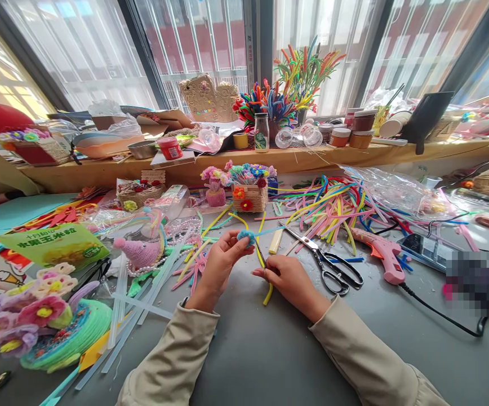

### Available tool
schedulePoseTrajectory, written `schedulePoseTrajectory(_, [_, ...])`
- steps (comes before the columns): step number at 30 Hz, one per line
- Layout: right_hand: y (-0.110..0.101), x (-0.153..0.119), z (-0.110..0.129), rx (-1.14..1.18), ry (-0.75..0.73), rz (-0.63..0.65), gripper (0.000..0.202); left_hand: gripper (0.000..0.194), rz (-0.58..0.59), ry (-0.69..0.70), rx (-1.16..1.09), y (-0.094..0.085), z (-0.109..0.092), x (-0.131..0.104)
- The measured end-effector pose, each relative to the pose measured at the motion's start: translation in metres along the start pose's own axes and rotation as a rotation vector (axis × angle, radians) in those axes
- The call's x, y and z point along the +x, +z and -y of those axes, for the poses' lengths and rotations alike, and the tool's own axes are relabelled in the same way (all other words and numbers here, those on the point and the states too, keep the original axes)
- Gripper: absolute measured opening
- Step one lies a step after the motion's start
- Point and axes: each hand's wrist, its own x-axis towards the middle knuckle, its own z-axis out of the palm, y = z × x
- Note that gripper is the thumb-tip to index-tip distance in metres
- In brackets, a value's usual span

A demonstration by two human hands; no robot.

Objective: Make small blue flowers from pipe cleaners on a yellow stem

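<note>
A small blue fuzzy piece (247, 236) is being pinched in the left hand (222, 258) above the middle of the tabletop (248, 349), while a slim dark tool (262, 259) is being gripped in the right hand (290, 280), pointed at it. Shaping or trimming is seemingly being done, a steady left pinch being called for next; nearer the tabletop's right edge, scissors (321, 257) are lying.

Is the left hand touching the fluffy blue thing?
Touching. The head view shows the left hand pinching the fluffy blue thing at its fingertips, with no gap between them.
</note>
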Motion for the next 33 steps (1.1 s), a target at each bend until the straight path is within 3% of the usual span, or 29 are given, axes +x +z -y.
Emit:
schedulePoseTrajectory(8, [-0.0014,0.0007,0.0003,-0.006,0.039,-0.015,0.039,0.016,-0.019,0.007,-0.014,0.0003,-0.0019,0.0009])
schedulePoseTrajectory(21, [-0.0061,-0.0053,0.0068,0.038,0.015,0.094,0.038,0.012,0.112,0.002,0.154,0.0009,-0.0018,-0.0024])
schedulePoseTrajectory(33, [-0.0040,-0.0043,0.0054,0.038,0.003,0.040,0.035,0.014,0.105,-0.030,0.176,-0.0003,-0.0001,-0.0018])
